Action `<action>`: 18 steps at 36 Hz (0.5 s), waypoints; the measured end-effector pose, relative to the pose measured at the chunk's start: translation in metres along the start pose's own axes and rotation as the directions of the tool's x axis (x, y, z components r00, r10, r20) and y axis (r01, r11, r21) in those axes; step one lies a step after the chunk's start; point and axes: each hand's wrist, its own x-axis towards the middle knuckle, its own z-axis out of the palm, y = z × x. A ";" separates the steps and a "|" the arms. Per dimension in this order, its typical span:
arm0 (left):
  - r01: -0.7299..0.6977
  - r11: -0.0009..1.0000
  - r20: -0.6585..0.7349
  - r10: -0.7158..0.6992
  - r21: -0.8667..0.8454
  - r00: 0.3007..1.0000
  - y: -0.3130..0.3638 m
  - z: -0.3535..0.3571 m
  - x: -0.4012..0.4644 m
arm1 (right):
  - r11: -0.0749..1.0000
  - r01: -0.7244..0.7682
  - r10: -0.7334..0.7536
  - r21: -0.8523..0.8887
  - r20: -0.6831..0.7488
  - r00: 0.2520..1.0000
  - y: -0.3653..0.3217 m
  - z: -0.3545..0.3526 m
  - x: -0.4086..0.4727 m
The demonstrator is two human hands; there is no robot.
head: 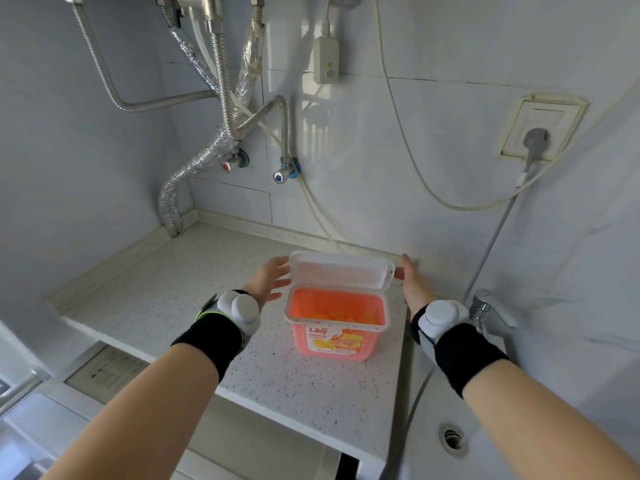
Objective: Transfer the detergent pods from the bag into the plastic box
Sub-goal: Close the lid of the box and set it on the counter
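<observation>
pink box (337, 329) on counter (194, 292), lid (341, 270) up, pods (341, 317) inside; left hand (268, 280) and right hand (412, 284) spread at lid. uneven closing push could tip it.

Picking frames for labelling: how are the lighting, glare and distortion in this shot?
Head view: soft bluish daylight, a window glare patch on the wall tiles, wide-angle bending at the edges, pods in the plastic box blurry.
</observation>
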 end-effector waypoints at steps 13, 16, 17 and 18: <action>-0.098 0.927 0.132 0.054 0.362 0.990 -0.016 0.024 -0.004 | 0.992 0.038 -0.025 -0.123 0.107 0.994 0.053 0.004 0.006; -0.168 0.862 0.157 0.104 0.478 0.982 -0.022 0.028 -0.005 | 0.989 0.018 0.002 -0.149 0.134 0.991 0.066 0.005 0.010; -0.185 0.847 0.163 0.118 0.498 0.980 -0.023 0.029 -0.006 | 0.990 0.011 0.008 -0.144 0.135 0.991 0.070 0.006 0.012; -0.202 0.830 0.174 0.129 0.520 0.976 -0.022 0.030 -0.008 | 0.990 0.008 0.011 -0.138 0.131 0.991 0.076 0.006 0.016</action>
